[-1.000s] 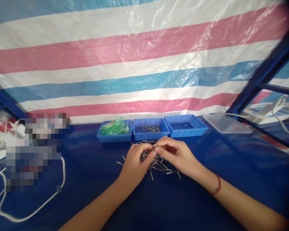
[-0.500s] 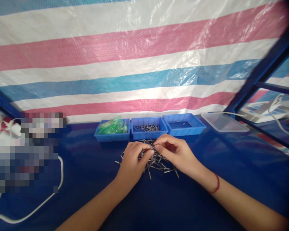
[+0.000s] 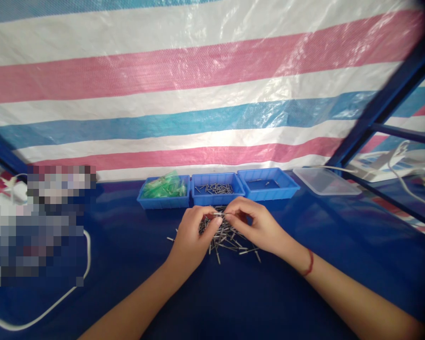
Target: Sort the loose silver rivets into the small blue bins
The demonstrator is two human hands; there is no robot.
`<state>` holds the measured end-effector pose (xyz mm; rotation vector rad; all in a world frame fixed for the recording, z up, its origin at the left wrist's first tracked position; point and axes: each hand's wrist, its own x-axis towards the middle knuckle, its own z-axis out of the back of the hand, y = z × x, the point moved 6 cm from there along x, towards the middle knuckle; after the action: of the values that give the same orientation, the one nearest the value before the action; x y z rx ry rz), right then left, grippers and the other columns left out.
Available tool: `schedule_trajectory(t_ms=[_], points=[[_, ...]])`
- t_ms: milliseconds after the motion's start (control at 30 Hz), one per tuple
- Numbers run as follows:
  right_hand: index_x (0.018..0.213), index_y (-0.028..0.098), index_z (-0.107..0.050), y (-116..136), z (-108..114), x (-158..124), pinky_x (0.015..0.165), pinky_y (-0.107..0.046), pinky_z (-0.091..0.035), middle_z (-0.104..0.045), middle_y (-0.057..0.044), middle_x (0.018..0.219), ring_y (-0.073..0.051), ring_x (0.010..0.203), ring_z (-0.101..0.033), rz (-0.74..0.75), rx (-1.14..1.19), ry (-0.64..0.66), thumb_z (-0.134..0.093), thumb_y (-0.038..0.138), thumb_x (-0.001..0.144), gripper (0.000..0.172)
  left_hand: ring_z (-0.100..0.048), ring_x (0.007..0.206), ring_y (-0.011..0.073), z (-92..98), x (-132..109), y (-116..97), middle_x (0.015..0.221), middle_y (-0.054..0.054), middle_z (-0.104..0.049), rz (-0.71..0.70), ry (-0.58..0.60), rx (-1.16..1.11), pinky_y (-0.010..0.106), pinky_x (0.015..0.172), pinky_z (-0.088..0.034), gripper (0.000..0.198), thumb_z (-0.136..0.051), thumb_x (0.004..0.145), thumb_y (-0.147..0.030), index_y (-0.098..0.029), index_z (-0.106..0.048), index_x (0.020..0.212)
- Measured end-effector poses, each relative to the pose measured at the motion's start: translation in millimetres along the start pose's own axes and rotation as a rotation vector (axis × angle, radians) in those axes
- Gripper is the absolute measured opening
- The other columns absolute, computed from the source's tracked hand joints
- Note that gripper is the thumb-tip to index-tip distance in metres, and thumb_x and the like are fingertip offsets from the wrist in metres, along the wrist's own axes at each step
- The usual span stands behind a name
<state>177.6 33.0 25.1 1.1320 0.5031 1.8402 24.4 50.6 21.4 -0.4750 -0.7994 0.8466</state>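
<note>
Spreading smooth and wide, the blue tabletop (image 3: pixel 198 302) is giving room to move on both sides of the left hand (image 3: pixel 191 236) and the right hand (image 3: pixel 260 222), whose fingertips are making together a narrow pinch on one slender, shiny metal pin (image 3: pixel 218 214), over a loose pile of pins (image 3: pixel 227 240). Behind it, three blue plastic trays (image 3: pixel 217 198) with ribbed walls and straight rims are standing in a row, the left one containing green plastic (image 3: pixel 165 186). Farthest, a glossy striped sheet (image 3: pixel 198 71) is hanging.
</note>
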Motion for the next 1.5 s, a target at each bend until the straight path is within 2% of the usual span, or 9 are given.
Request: schedule_trajectory(t_ms=[100,200,333,500,733,867,1033,1333,1500], points=[[0.082,0.019,-0.062,-11.6,28.3,4.1,0.057,-0.028,-0.042,-0.06,-0.004,0.076,-0.015,0.064,-0.052,0.009,-0.183,-0.157,-0.051,0.031,0.089,0.017,-0.054,0.1,0.0231,-5.3,-1.5,-2.4,0.103,0.005,-0.065,-0.049,0.082,0.103,0.038,0.089,-0.041,0.022,-0.056,0.087,-0.03,-0.022,-0.061,0.107],[0.084,0.019,-0.062,-33.9,62.3,4.1,0.062,-0.031,-0.043,-0.062,-0.005,0.077,-0.017,0.065,-0.053,-0.067,-0.418,-0.37,-0.05,0.033,0.09,0.02,-0.048,0.11,0.0277,-12.3,-5.8,-7.2,0.11,0.006,-0.063,-0.114,0.186,0.222,0.045,0.092,-0.038,0.023,-0.057,0.086,-0.034,-0.025,-0.065,0.106],[0.093,0.016,-0.063,-54.9,80.2,3.1,0.071,-0.036,-0.045,-0.062,-0.01,0.085,-0.024,0.078,-0.058,-0.125,-0.671,-0.453,-0.051,0.034,0.088,0.023,-0.039,0.121,0.0309,-21.0,-13.0,-14.8,0.121,0.006,-0.059,-0.235,0.27,0.289,0.05,0.099,-0.034,0.028,-0.059,0.085,-0.039,-0.029,-0.065,0.11],[0.112,0.015,-0.057,-47.5,63.6,5.2,0.08,-0.041,-0.046,-0.06,-0.012,0.092,-0.027,0.086,-0.058,-0.064,-0.684,-0.375,-0.049,0.034,0.088,0.031,-0.039,0.124,0.029,-31.8,-17.8,-14.0,0.123,0.004,-0.059,-0.336,0.303,0.324,0.049,0.101,-0.033,0.021,-0.054,0.089,-0.03,-0.031,-0.068,0.105],[0.116,0.018,-0.054,-11.4,25.5,3.3,0.084,-0.042,-0.047,-0.061,-0.012,0.1,-0.027,0.093,-0.059,0.083,-0.551,-0.146,-0.047,0.027,0.089,0.029,-0.042,0.123,0.0269,-36.1,-15.7,-8.9,0.115,0.002,-0.064,-0.345,0.289,0.339,0.045,0.099,-0.035,0.012,-0.057,0.089,-0.03,-0.026,-0.068,0.091],[0.103,0.02,-0.061,15.9,7.2,-2.6,0.082,-0.04,-0.047,-0.064,-0.01,0.099,-0.024,0.09,-0.06,0.201,-0.514,0.074,-0.046,0.024,0.09,0.02,-0.044,0.121,0.0257,-37.2,-16.4,-9.0,0.111,0.003,-0.064,-0.365,0.285,0.357,0.043,0.099,-0.035,0.011,-0.055,0.09,-0.027,-0.024,-0.066,0.09],[0.088,0.02,-0.064,28.3,-3.9,-8.1,0.075,-0.036,-0.047,-0.065,-0.008,0.084,-0.021,0.08,-0.061,0.197,-0.508,0.228,-0.045,0.025,0.092,0.02,-0.049,0.111,0.0238,-32.4,-12.9,-9.0,0.108,0.006,-0.063,-0.33,0.239,0.326,0.04,0.093,-0.04,0.014,-0.051,0.092,-0.026,-0.02,-0.064,0.091],[0.093,0.021,-0.062,15.6,-10.8,-7.0,0.063,-0.028,-0.046,-0.065,-0.004,0.083,-0.015,0.066,-0.058,0.042,-0.21,0.161,-0.053,0.034,0.089,0.016,-0.059,0.087,0.0178,-7.0,-4.3,0.3,0.091,0.004,-0.064,-0.037,0.004,-0.031,0.03,0.08,-0.045,0.014,-0.046,0.093,-0.026,-0.02,-0.059,0.092],[0.082,0.019,-0.062,9.7,-23.3,-8.6,0.06,-0.026,-0.044,-0.063,-0.003,0.077,-0.014,0.065,-0.055,-0.055,-0.011,0.188,-0.048,0.034,0.091,0.022,-0.061,0.086,0.0167,-4.9,-4.3,1.8,0.092,0.003,-0.067,0.031,-0.028,-0.139,0.027,0.079,-0.046,0.013,-0.049,0.091,-0.027,-0.02,-0.06,0.092]])
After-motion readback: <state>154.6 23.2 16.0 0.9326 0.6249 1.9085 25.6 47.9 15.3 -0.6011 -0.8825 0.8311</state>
